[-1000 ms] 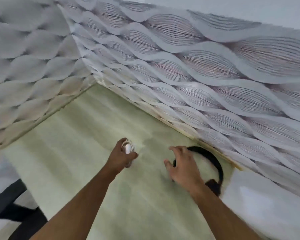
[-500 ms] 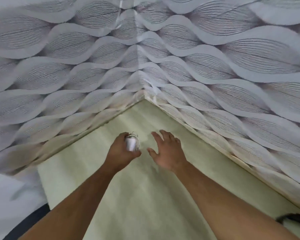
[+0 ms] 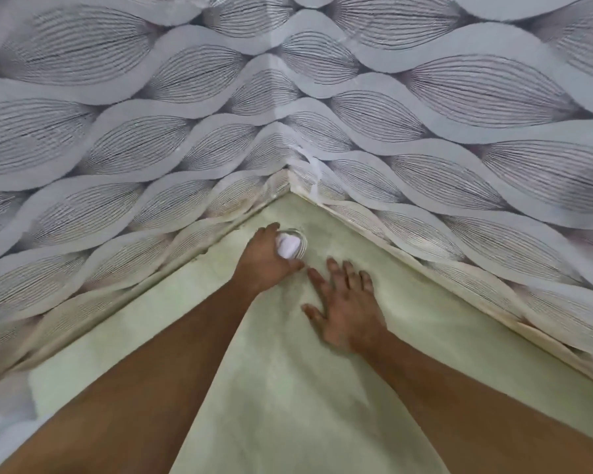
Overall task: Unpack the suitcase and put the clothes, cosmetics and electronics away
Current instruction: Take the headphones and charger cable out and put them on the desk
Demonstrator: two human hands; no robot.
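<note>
Pale green shelf (image 3: 322, 388) in leaf-patterned corner (image 3: 288, 172), left hand (image 3: 264, 265) gripping white charger (image 3: 288, 248), right hand (image 3: 346, 309) fingers spread flat.

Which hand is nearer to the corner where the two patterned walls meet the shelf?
Left. The left hand, gripping a white charger with coiled cable, is just before the corner. The right hand lies open on the pale green shelf, farther back and to the right.

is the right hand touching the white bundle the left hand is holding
Apart. The head view shows the right hand spread flat on the pale green surface, with a strip of surface visible between its fingers and the white bundle gripped by the left hand.
</note>
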